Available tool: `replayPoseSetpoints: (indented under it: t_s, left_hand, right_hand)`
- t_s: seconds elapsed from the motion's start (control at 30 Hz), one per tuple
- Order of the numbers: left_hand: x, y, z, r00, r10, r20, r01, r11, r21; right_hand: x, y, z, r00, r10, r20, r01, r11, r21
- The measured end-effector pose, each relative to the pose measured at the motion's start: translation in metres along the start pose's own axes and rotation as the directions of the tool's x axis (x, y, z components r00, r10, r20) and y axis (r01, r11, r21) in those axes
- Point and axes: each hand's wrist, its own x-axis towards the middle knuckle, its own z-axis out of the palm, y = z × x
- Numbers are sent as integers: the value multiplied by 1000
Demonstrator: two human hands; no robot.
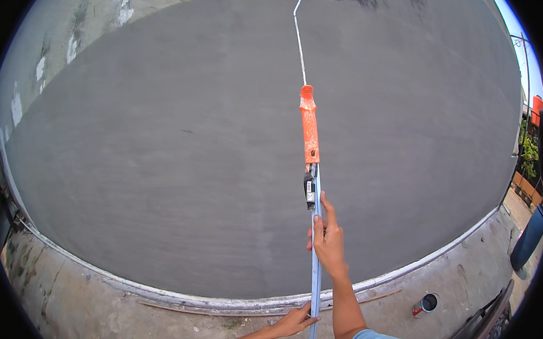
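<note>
A long light-blue pole [315,289] rises in front of me, close to the grey wall. Lashed to its upper end with black tape [309,183] is the worn orange handle [310,128] of a paint roller. Its thin whitish wire frame [300,47] runs up to the picture's top edge, where the roller head is out of sight. My right hand [329,243] is closed around the pole just below the tape, index finger pointing up along it. Lower down, my left hand [297,320] grips the same pole, its fingers partly hidden behind it.
The broad wall [162,162] is mostly grey, with a darker patch at the top and pale stained areas upper left. A whitish ledge [229,303] follows its foot. On the concrete floor stands a paint can [426,305]. A dark blue cylindrical object [529,238] is at the right.
</note>
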Motion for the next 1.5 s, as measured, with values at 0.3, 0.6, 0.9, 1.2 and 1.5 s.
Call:
replayPoseSetpoints:
  t_s: [0.3, 0.6, 0.9, 1.2, 1.5]
  left_hand:
    - [58, 131, -101, 999, -41, -33, 46, 987, 154]
    - [112, 23, -84, 988, 44, -145, -17, 983, 183]
    - [40, -40, 15, 998, 18, -68, -12, 996, 88]
    - [3, 87, -19, 979, -134, 157, 127, 991, 50]
    - [87, 77, -100, 992, 45, -114, -26, 985, 168]
  right_hand:
    - [112, -98, -13, 991, -96, -96, 92, 995, -50]
    - [121, -6, 10, 986, -146, -84, 130, 976, -175]
    - [6, 67, 7, 986, -145, -77, 124, 964, -233]
    - [14, -62, -23, 999, -31, -21, 28, 995, -96]
    - [115, -59, 6, 988, -113, -102, 94, 980, -177]
